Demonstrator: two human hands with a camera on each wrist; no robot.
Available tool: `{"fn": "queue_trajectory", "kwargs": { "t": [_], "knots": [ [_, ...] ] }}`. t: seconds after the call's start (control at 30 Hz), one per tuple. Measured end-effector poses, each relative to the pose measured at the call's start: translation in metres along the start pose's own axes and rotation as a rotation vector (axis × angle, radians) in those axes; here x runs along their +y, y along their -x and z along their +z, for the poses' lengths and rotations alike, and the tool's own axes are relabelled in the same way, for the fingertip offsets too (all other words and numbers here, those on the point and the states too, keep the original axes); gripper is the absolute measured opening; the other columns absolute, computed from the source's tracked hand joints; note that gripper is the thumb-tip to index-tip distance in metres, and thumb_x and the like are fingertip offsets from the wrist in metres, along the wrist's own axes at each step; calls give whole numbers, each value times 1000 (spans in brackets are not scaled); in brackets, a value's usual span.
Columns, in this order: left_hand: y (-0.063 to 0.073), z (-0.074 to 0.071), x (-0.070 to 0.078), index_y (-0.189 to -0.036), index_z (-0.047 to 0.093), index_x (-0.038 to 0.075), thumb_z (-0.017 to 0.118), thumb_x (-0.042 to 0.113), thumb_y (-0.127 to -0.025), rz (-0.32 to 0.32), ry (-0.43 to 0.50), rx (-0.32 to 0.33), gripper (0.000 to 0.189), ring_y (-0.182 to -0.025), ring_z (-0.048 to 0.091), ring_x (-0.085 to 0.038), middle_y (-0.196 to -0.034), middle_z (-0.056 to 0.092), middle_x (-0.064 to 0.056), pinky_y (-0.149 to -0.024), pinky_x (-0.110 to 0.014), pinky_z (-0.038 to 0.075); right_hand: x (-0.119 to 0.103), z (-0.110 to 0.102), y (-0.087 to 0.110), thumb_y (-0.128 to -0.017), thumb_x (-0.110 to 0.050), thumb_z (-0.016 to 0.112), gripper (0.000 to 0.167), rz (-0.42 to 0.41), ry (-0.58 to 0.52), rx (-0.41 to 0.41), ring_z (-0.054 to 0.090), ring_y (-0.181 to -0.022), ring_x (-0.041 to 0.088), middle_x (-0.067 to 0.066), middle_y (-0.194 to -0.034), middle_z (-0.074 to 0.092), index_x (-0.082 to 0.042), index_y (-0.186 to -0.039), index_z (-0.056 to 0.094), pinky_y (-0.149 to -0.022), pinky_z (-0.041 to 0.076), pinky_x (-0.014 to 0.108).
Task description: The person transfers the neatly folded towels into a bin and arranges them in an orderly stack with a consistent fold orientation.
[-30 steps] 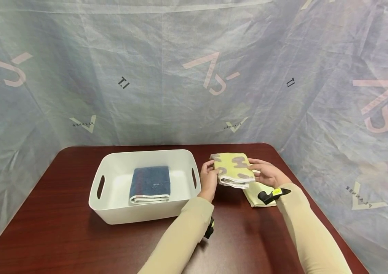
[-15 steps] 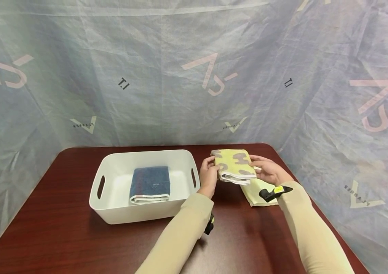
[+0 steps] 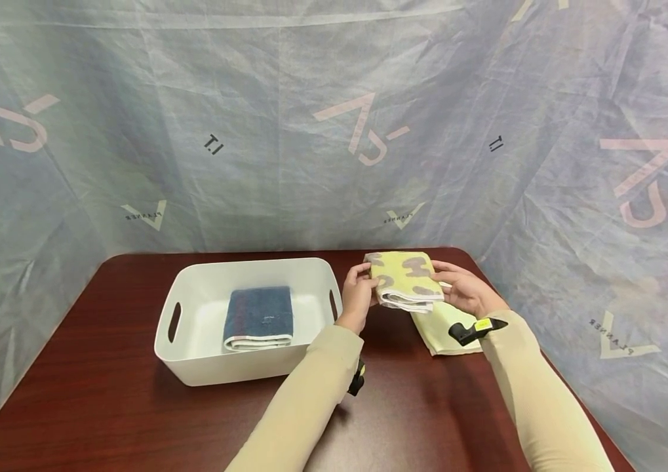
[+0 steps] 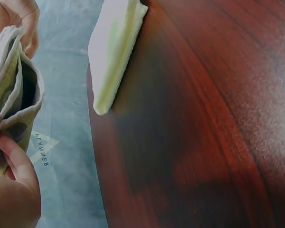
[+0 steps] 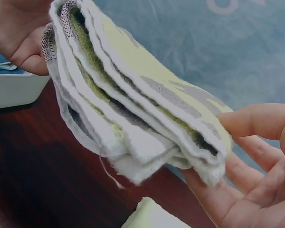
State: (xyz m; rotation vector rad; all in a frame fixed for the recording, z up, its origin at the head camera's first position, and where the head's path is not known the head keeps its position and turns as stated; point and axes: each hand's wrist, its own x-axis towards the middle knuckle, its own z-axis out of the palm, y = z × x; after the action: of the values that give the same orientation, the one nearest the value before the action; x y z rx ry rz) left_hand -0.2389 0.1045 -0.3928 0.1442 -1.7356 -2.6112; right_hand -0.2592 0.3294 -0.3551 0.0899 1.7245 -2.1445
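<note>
Between my two hands a folded yellow towel [image 3: 402, 272] with grey patches and white hems is held above the table. My left hand [image 3: 358, 298] grips its left edge, thumb on top. On the opposite edge my right hand [image 3: 465, 290] pinches it, thumb above and fingers beneath, as the right wrist view shows. That view also shows the towel's stacked layers [image 5: 128, 109] and a loose thread hanging down. Below and behind the right hand a pale yellow folded cloth [image 3: 442, 331] lies on the table, partly hidden.
Left of my hands stands a white bin [image 3: 192, 370] with handle slots. A folded blue towel [image 3: 259, 314] lies inside it. Everything stands on a dark red wooden table [image 3: 92, 393], and grey printed sheeting [image 3: 263, 131] hangs behind and on both sides.
Both hands have raised the yellow towel slightly, away from me and a little to the right. More of the pale cloth beneath shows. The bin and blue towel have not moved.
</note>
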Motion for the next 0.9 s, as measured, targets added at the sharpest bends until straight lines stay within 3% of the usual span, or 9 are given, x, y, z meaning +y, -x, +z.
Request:
{"fn": "queue_trajectory", "kwargs": {
  "t": [0.43, 0.9],
  "knots": [
    [-1, -3, 16, -123, 56, 10, 57, 4, -88, 42, -29, -37, 36, -70, 55, -14, -103, 55, -10, -60, -28, 52, -11, 4, -5, -96, 2, 44, 49, -15, -27, -37, 64, -86, 19, 3, -99, 65, -8, -141, 26, -70, 54, 31],
    [-3, -4, 29, -121, 57, 9, 58, 1, -86, 21, 15, -30, 37, -67, 56, -14, -96, 56, -8, -57, -26, 51, -20, 13, -5, -96, 2, 44, 55, -16, -31, -54, 65, -87, 19, 5, -99, 66, -7, -146, 22, -71, 54, 31]
  ]
}}
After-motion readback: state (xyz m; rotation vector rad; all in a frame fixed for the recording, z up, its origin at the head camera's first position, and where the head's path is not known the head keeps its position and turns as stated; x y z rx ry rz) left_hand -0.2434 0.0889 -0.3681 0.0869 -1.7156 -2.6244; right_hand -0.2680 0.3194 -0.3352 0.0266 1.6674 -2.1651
